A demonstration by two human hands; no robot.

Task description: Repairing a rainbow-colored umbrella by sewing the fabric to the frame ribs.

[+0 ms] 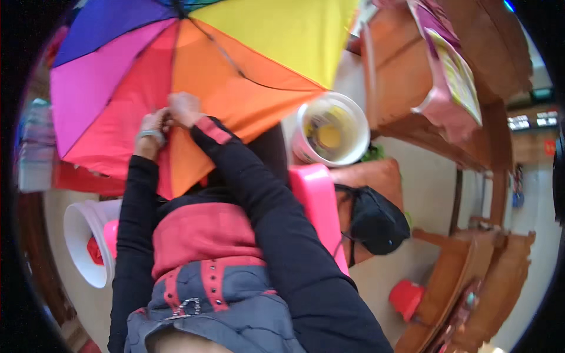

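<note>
A multicoloured umbrella (pixel 235 88) is spread open in front of me, with its dark ribs showing across purple, pink, red, orange and yellow panels. My left hand (pixel 154 128), with a pale band at the wrist, is closed on it near the seam between the red and orange panels. Close beside it, my right hand (pixel 185 109) is also closed at that seam, slightly farther from me. The two hands nearly meet. Motion blur hides exactly which small part the fingertips pinch.
A white bucket (pixel 355 141) with yellow contents stands right of the umbrella. Below it are a pink plastic seat (pixel 318 194) and a black cap-like item (pixel 379 226) on a brown surface. Another white bucket (pixel 76 235) is at left. Wooden furniture (pixel 406 76) fills the right.
</note>
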